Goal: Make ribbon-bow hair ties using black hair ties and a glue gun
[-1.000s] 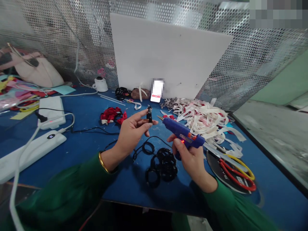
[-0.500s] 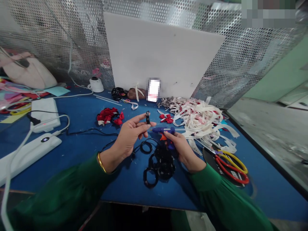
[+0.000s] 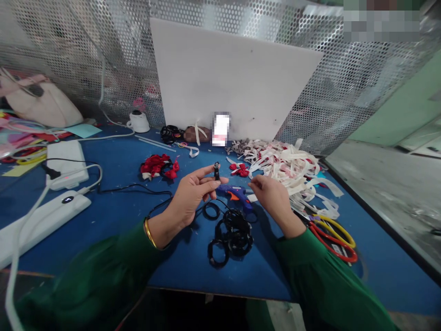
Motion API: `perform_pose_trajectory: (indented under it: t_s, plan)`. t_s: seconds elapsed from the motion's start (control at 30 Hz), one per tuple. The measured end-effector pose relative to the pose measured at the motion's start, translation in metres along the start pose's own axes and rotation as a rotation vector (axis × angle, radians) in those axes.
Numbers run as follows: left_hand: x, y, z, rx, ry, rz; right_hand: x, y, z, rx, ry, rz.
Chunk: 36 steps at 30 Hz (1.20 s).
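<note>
No word, brand or number can be read with certainty. The blue glue gun (image 3: 241,192) carries a small pale label (image 3: 236,187) along its barrel, its print too tiny to make out. A lit mark glows white on the dark round display (image 3: 68,200) of the long white power bank (image 3: 51,217), too small to read as a figure. The phone (image 3: 221,128) has a bright screen with a reddish band, blurred into blocks beyond reading.
</note>
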<state>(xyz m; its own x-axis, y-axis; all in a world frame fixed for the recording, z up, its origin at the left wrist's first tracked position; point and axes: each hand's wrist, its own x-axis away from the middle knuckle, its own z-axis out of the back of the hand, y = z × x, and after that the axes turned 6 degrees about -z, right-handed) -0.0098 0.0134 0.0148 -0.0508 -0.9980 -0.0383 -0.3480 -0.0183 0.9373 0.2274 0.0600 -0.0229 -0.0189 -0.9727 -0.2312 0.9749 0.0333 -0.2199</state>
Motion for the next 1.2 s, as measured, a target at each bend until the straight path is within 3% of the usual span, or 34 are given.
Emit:
perform_pose_trajectory:
  t_s: [0.13,0.3,0.47,0.6,0.7,0.77,0.83,0.93,1.07,1.2]
  plan:
    - [0.000,-0.001,0.000,-0.002,-0.008,0.008,-0.033,0.003,-0.011,0.240,0.020,0.167]
    - [0.001,0.000,0.000,-0.006,-0.005,0.008,-0.068,0.005,-0.023,0.325,-0.025,0.285]
    - [0.001,0.000,-0.001,0.004,-0.019,0.020,-0.072,0.006,-0.030,0.335,-0.038,0.334]
    - [0.002,-0.001,-0.001,-0.009,-0.012,0.033,-0.068,0.009,-0.032,0.303,0.025,0.287]
    - [0.001,-0.002,0.000,-0.009,-0.013,0.032,-0.065,0.012,-0.025,0.141,0.149,0.176]
    - [0.000,-0.002,0.000,-0.010,-0.005,0.021,-0.062,0.013,-0.014,-0.211,0.193,0.077]
    - [0.000,-0.002,0.001,-0.011,0.007,0.003,-0.056,0.010,0.000,-0.692,0.090,0.021]
    - [0.000,-0.001,0.001,-0.011,0.010,-0.010,-0.039,-0.003,0.022,-1.261,-0.230,0.019]
    - [0.000,-0.001,0.000,-0.015,0.029,0.004,-0.008,-0.029,0.035,-1.481,-0.524,-0.024]
    - [0.000,-0.002,-0.001,-0.024,0.013,0.011,0.012,-0.044,0.027,-1.508,-0.662,0.001]
